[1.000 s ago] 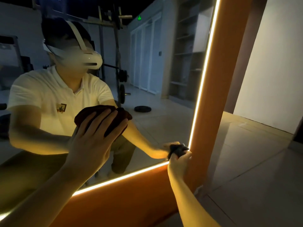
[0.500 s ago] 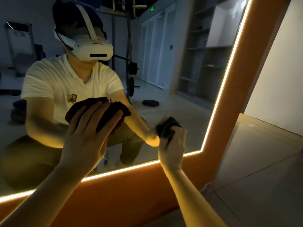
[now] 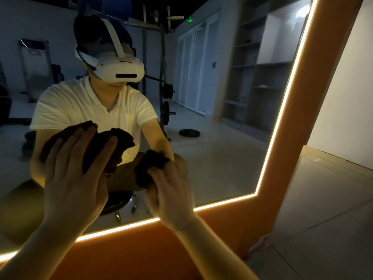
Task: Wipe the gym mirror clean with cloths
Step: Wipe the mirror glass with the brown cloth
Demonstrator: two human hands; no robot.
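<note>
The mirror (image 3: pixel 222 158) stands right in front of both hands, its glass spreading above them and out to either side. The left hand (image 3: pixel 74 178) lies flat on the glass, fingers straight and spread, pressing a dark red cloth (image 3: pixel 121 142) against it. The cloth shows past the fingertips and to that hand's right. Just beside it, the right hand (image 3: pixel 171 190) has its fingers curled round a bunched black cloth (image 3: pixel 149 166), which sticks out above the knuckles against the glass. That hand looks a little blurred. The two cloths sit near each other; whether they touch I can't make out.

Below both wrists a glowing light strip (image 3: pixel 282 110) edges the glass, then turns a corner well to the right of the right hand and climbs away. Under the forearms is the orange frame (image 3: pixel 141 249). Further right lie the tiled floor (image 3: pixel 323 209) and a white wall (image 3: pixel 347 108).

In the reflection, above the hands, a person in a pale shirt wears a white headset (image 3: pixel 119 71) and sits on a wheeled stool (image 3: pixel 119 205) seen between the two wrists. A weight rack (image 3: pixel 163 77) rises above the right hand, with a weight plate (image 3: pixel 189 132) on the floor to its right.
</note>
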